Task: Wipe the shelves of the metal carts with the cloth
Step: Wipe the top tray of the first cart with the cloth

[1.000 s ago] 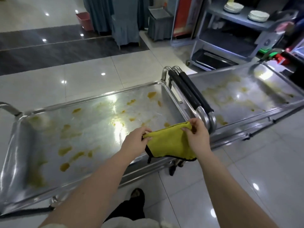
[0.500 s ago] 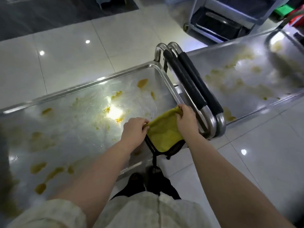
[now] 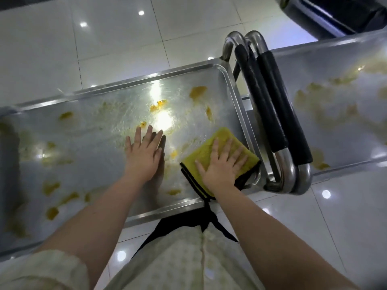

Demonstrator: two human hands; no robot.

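Now 2 carts stand end to end. The near cart's top shelf (image 3: 146,77) fills the left and middle of the view, and the second shelf (image 3: 318,65) runs off to the right. Both are smeared, so I judge the wiping has barely begun. The 2 black-padded handles (image 3: 282,105) stand side by side between the shelves, just beside the near shelf's right edge.

Both bare forearms reach forward over the near edge.

The cloth (image 3: 227,136) lies folded flat in the near right corner of the near shelf, its dark border reaching the near rim. A corner is a sensible place to start a stroke.

The right hand (image 3: 219,168) lies palm down on the cloth, fingers straight and spread. It presses and clutches nothing, and that spread puts weight across the whole pad.

The left hand (image 3: 144,158) is flat toward the middle of the shelf, fingers extended and holding nothing. Its reflection sits right under it, so it is on the metal or just above it. It is probably bracing the body or keeping the cart from rolling.

Yellow stains (image 3: 198,92) dot the metal on every side of both hands.
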